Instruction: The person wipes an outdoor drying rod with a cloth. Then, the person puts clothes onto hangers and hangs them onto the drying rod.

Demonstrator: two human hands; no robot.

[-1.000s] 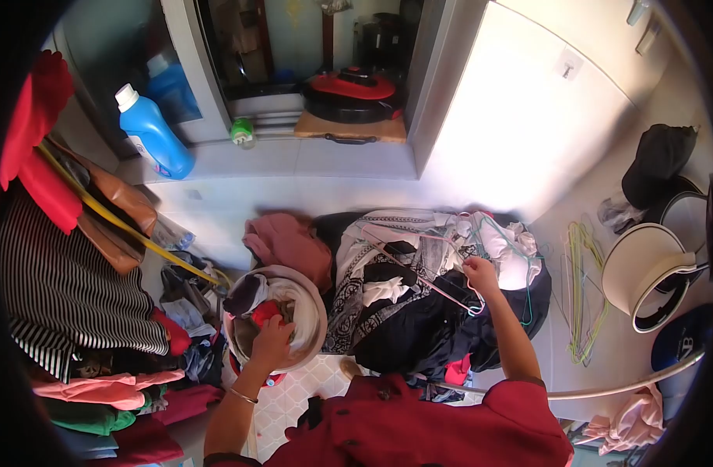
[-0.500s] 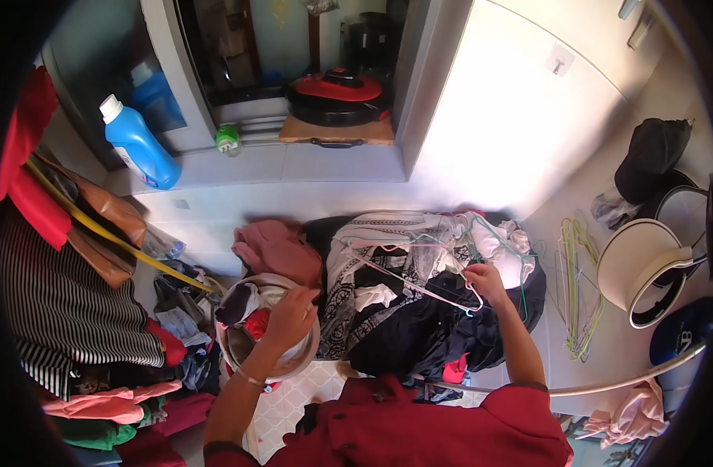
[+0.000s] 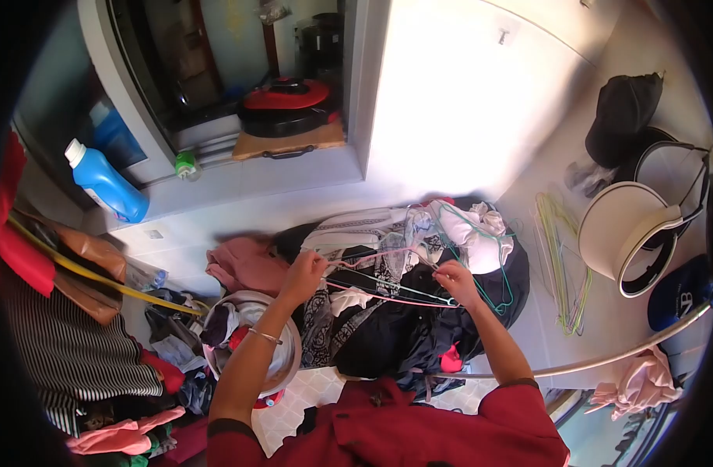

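Note:
Fingers closed, my left hand (image 3: 305,274) grips one end of a pink hanger (image 3: 384,296) above the clothes pile. My right hand (image 3: 455,282) pinches the hanger near its hook end. A green hanger lies within or behind the pink one. Beneath both hands is a heap of black clothes (image 3: 388,335) with a black-and-white patterned cloth (image 3: 349,233) and a white garment (image 3: 469,237) on it. Below my left forearm, a round basket (image 3: 294,354) holds white, dark and red clothes.
A blue bottle (image 3: 107,183) stands on the ledge at left. Striped clothing (image 3: 84,350) hangs at far left by a yellow pole (image 3: 107,280). Green-yellow hangers (image 3: 559,265) hang at right near a visor (image 3: 617,233) and caps. A curved rail (image 3: 605,359) crosses lower right.
My left hand has left the basket, moved up and right, and taken hold of the hanger. My right hand still holds it. The view has shifted, so the scene sits further left.

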